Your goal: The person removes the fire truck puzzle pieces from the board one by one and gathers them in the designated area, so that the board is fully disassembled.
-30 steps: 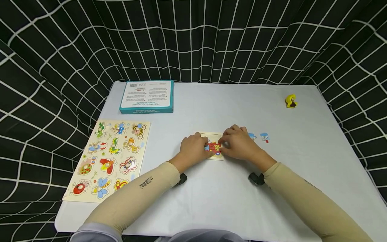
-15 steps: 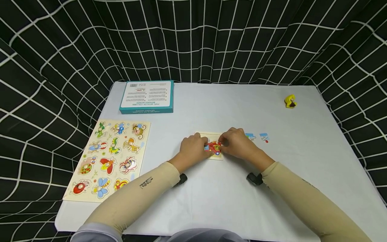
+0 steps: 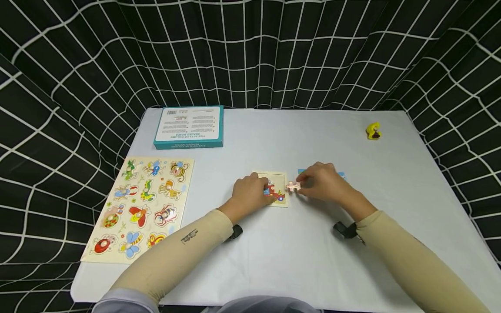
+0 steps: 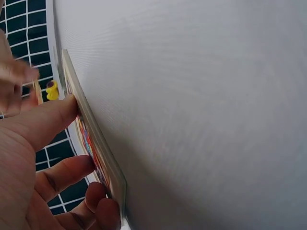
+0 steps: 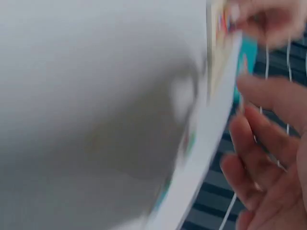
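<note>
A small wooden jigsaw board (image 3: 279,176) with part of a red vehicle picture lies at the table's middle. My left hand (image 3: 250,192) holds its left part, the thumb at the near edge and the fingers bent over the picture. Just right of the board, my right hand (image 3: 322,184) pinches a pale jigsaw piece (image 3: 292,187) between thumb and fingertips. Its plain, pinkish side faces up. Blue jigsaw pieces (image 3: 302,171) lie behind the right hand, partly hidden by it. The right wrist view is blurred.
A large peg puzzle board (image 3: 156,208) with insect pictures lies at the left. Behind it is a teal-edged box (image 3: 189,126). A small yellow figure (image 3: 373,130) stands at the back right of the white table (image 3: 274,256).
My right hand has drawn back rightward from the board with a piece pinched in it. The part of the picture with the yellow circle has gone from the board. My left hand stays put.
</note>
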The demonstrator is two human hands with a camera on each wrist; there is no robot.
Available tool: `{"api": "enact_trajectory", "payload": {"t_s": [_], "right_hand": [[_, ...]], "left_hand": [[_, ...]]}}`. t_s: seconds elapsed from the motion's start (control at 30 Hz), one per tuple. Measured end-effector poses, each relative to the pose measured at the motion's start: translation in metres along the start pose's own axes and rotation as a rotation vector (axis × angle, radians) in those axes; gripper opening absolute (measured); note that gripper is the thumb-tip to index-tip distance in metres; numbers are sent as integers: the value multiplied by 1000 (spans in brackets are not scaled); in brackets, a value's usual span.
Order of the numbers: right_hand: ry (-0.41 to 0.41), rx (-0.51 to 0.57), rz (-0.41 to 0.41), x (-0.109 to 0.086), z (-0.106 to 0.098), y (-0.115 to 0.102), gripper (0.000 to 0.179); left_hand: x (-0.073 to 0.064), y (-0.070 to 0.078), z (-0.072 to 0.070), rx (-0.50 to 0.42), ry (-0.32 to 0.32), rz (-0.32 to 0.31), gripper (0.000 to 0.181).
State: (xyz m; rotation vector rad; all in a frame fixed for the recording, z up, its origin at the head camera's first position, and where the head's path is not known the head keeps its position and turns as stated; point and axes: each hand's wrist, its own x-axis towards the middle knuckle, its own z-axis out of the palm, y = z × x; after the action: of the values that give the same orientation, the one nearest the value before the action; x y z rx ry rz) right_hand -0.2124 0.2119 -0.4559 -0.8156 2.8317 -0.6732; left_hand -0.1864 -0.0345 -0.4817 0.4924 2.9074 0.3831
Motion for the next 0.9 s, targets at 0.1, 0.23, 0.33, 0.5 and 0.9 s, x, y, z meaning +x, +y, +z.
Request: {"api": "enact_trajectory", "payload": {"t_s": [0.1,0.23,0.33,0.5,0.9], "right_hand": [[-21,-5,63,-27,-19,32,24],[-49,-26,181,-62,-35,69,25],[-60,-40,231,-76,-39,85,28],[-72,-46,244,-79,-40,94,31],[19,47,200,-65,-41,70,26]], "left_hand": [[-1,0,0,-7,-7,-3,46],[1,-2,0,-9,-9,4,43],[1,-2,-1,-24,-17,7,43],[2,-2,0,-60,-22,5,42],[0,-10,5,-219,-22,-6,39]]}}
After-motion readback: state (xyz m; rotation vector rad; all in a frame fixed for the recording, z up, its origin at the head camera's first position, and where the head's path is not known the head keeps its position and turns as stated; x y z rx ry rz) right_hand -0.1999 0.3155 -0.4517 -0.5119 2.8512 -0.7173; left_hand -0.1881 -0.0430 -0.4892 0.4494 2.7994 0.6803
